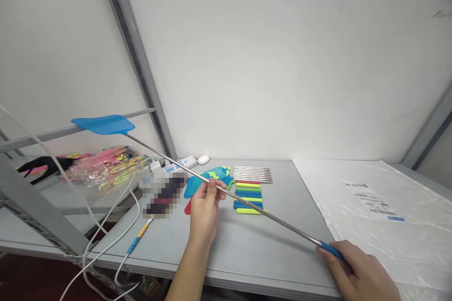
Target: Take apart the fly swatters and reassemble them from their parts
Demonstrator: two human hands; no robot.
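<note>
A fly swatter [268,216] with a long metal telescopic rod is held slantwise above the table. Its blue mesh head [106,124] points up to the far left. My left hand [206,202] pinches the rod near its middle between thumb and fingers. The fingers of my right hand [362,268] are wrapped round the blue handle at the lower right. Beneath the rod lies a row of blue, green and yellow handles [248,193]. Behind them several metal rods [253,174] lie side by side. Loose blue and green swatter heads [215,174] are piled beyond my left hand, partly hidden by it.
A white plastic bag [374,244] with a printed label covers the right of the grey table [282,254]. At the left, a power strip [180,164], white cables [132,211] and colourful packaged items [109,164] lie near a metal shelf post [134,47].
</note>
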